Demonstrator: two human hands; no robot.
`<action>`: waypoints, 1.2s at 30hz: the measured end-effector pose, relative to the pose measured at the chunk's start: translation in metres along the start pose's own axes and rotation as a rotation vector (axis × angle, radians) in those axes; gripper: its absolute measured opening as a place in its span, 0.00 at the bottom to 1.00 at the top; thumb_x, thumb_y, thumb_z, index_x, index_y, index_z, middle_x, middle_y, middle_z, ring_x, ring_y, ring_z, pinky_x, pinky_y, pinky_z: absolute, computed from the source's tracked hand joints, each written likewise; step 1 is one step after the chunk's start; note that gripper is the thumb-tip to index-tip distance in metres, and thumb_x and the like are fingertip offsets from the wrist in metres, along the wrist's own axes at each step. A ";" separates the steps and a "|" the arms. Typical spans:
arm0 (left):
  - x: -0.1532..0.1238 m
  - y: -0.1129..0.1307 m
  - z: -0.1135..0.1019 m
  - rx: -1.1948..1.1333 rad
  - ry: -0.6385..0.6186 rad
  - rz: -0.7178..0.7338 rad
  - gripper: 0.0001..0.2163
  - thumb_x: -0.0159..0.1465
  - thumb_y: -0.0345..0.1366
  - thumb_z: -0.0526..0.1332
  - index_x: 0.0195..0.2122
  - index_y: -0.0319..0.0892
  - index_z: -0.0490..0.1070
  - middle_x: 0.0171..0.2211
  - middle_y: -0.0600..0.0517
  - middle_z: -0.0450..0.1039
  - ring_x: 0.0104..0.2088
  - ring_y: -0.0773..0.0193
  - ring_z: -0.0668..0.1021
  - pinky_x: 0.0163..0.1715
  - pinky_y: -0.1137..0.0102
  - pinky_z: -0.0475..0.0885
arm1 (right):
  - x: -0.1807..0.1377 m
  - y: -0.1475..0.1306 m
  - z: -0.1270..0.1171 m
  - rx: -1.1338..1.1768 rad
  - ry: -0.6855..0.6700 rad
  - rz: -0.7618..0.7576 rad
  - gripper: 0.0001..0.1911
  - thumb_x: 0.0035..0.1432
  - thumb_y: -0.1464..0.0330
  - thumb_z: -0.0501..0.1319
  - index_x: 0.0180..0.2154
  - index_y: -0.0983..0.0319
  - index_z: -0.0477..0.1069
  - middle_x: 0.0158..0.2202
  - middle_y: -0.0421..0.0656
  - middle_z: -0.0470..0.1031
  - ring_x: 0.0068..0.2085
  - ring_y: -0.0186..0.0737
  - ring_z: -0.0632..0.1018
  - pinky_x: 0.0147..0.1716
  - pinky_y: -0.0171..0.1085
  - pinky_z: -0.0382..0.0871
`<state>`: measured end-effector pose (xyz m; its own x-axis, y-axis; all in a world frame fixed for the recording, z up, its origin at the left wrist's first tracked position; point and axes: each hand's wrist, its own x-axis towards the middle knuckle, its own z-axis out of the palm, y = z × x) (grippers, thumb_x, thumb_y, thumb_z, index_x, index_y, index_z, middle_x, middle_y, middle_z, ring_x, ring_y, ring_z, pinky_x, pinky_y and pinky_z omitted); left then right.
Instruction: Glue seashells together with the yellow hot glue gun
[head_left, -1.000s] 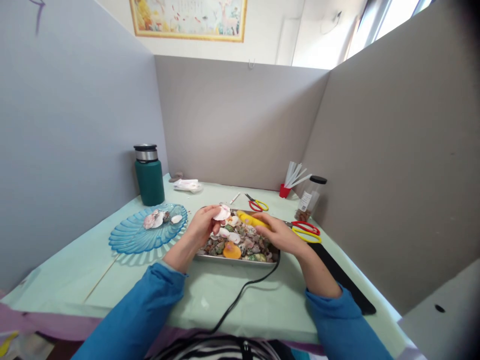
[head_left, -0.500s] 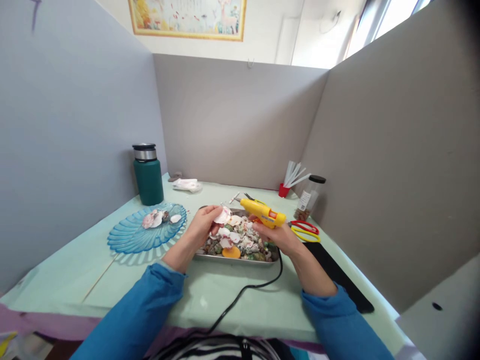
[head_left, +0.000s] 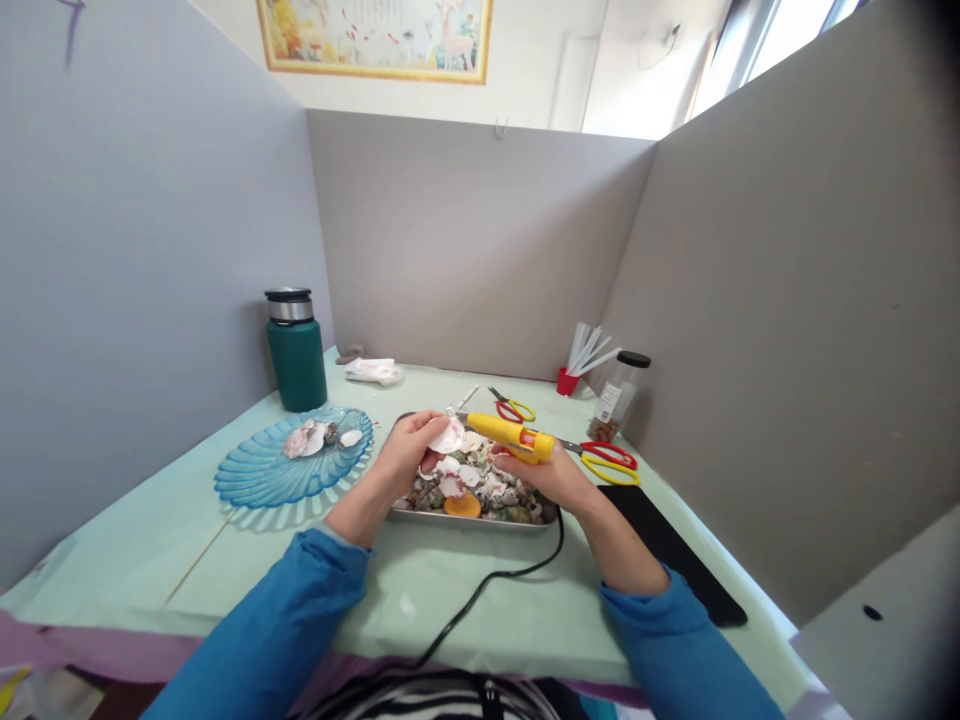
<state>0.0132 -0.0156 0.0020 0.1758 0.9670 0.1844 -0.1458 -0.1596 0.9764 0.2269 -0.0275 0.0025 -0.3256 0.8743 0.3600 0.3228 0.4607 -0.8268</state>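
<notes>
My left hand (head_left: 405, 455) pinches a pale pink-white shell (head_left: 450, 436) above the left end of a metal tray (head_left: 465, 517) heaped with several mixed shells. My right hand (head_left: 544, 477) grips a yellow glue gun (head_left: 510, 435), held level over the tray. Its metal nozzle points left and sits right at the shell's upper edge. The gun's black cord (head_left: 487, 590) trails off the tray toward me.
A blue glass shell-shaped plate (head_left: 255, 478) with a few shells lies at the left, a green flask (head_left: 296, 350) behind it. Two red-and-yellow scissors (head_left: 607, 460), a red cup of glue sticks (head_left: 574, 375), a jar (head_left: 619, 395) and a black mat (head_left: 667, 545) lie to the right. Grey partitions close three sides.
My right hand lifted the glue gun off the tray, then levelled it and brought the nozzle left to the shell. The left hand kept the shell nearly still.
</notes>
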 end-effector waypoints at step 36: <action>-0.001 0.001 0.000 0.019 0.010 0.033 0.12 0.56 0.44 0.61 0.28 0.38 0.68 0.15 0.59 0.60 0.11 0.78 0.57 0.10 0.79 0.45 | -0.001 -0.001 -0.002 -0.033 -0.008 -0.035 0.15 0.50 0.60 0.63 0.36 0.65 0.75 0.32 0.44 0.77 0.30 0.38 0.75 0.28 0.34 0.69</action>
<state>0.0128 -0.0166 0.0025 0.1612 0.9632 0.2151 -0.1326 -0.1949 0.9718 0.2285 -0.0285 0.0037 -0.3445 0.8563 0.3849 0.3401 0.4959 -0.7990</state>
